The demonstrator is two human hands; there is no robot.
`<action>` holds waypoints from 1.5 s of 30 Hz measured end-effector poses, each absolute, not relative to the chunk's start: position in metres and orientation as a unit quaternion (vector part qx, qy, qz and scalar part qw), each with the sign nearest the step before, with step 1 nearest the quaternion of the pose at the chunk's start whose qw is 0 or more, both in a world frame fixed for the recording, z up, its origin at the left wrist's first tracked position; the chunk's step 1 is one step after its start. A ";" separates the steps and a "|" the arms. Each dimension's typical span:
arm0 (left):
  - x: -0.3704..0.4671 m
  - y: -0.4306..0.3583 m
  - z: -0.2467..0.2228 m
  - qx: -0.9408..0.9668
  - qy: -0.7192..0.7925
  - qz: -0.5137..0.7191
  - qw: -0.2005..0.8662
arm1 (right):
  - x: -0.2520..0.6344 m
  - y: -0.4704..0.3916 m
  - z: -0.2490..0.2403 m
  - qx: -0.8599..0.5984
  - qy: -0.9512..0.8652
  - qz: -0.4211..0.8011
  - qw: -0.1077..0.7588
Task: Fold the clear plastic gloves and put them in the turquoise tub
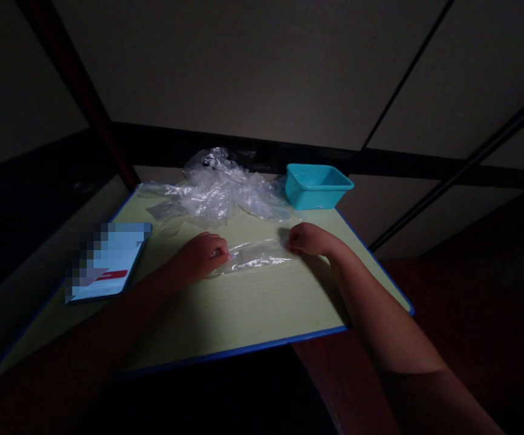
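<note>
A clear plastic bag (262, 255) is stretched sideways just above or on the pale tabletop; I cannot tell whether it touches. My left hand (203, 254) pinches its left end between thumb and curled fingers. At the opposite end, my right hand (306, 239) is closed on the bag, its fingertips partly hidden in shadow. Behind both hands lies a heap of crumpled clear plastic bags (219, 190).
A turquoise plastic bin (313, 196) stands at the table's back right corner. To the left lies a tablet (114, 266) with a lit screen. The table (243, 311) has a blue edge, and panelled walls (252, 72) rise behind it.
</note>
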State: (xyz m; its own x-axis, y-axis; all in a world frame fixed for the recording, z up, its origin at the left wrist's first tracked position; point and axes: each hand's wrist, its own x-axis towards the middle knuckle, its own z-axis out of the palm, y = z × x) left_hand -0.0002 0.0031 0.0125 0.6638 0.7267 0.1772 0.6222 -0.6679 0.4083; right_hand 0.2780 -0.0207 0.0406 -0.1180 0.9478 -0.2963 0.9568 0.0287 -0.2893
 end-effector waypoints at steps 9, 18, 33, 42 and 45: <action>0.000 0.003 0.015 0.886 0.388 0.198 0.157 | 0.280 -0.016 0.036 0.681 0.714 -0.163 0.032; 0.002 0.003 0.010 0.873 0.403 0.205 0.182 | 0.277 -0.016 0.035 0.694 0.700 -0.166 0.032; 0.002 0.008 0.005 0.881 0.389 0.215 0.165 | 0.274 -0.015 0.030 0.719 0.646 -0.257 -0.009; 0.001 0.010 0.004 0.893 0.371 0.209 0.144 | 0.275 -0.015 0.028 0.725 0.633 -0.273 -0.020; 0.001 0.010 0.001 0.896 0.363 0.217 0.136 | 0.276 -0.014 0.027 0.722 0.635 -0.275 -0.019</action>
State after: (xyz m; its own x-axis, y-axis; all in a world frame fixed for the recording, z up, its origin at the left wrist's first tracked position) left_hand 0.0014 0.0102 0.0015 0.6414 0.7099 0.2910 0.5921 -0.6992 0.4008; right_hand 0.2759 -0.0144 0.0274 0.0430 0.9270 -0.3726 0.9058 -0.1936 -0.3770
